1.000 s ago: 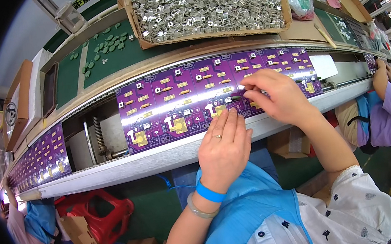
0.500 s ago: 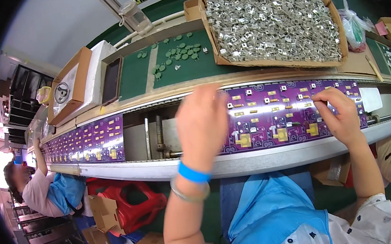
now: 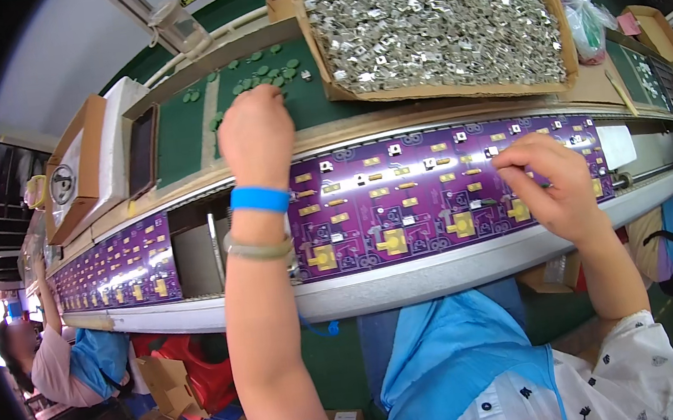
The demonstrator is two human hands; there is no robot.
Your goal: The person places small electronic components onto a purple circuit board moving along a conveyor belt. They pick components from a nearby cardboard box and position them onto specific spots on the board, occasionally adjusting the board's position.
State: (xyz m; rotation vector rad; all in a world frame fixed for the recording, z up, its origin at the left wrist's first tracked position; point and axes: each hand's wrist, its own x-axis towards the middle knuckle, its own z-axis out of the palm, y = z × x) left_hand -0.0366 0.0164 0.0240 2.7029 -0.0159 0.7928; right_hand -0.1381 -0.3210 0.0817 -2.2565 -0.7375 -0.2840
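My left hand, with a blue band and a pale bangle at its wrist, reaches over a green mat. Its fingers point down among small green disc parts; the fingertips are hidden, so I cannot tell whether they grip one. Over the right half of a purple circuit board, my right hand has thumb and forefinger pinched together. What sits in that pinch is too small to make out. The board carries rows of small white-and-black square parts, yellow patches and little resistor-like parts.
Behind the board stands a cardboard carton heaped with small metal parts. A second purple board lies further left on the rail. Co-workers sit at both ends. A plastic bag and an open box are at the right.
My left hand has moved left and away from me, from above the board to the green discs. My right hand stays pinched over the board. The whole view has shifted slightly.
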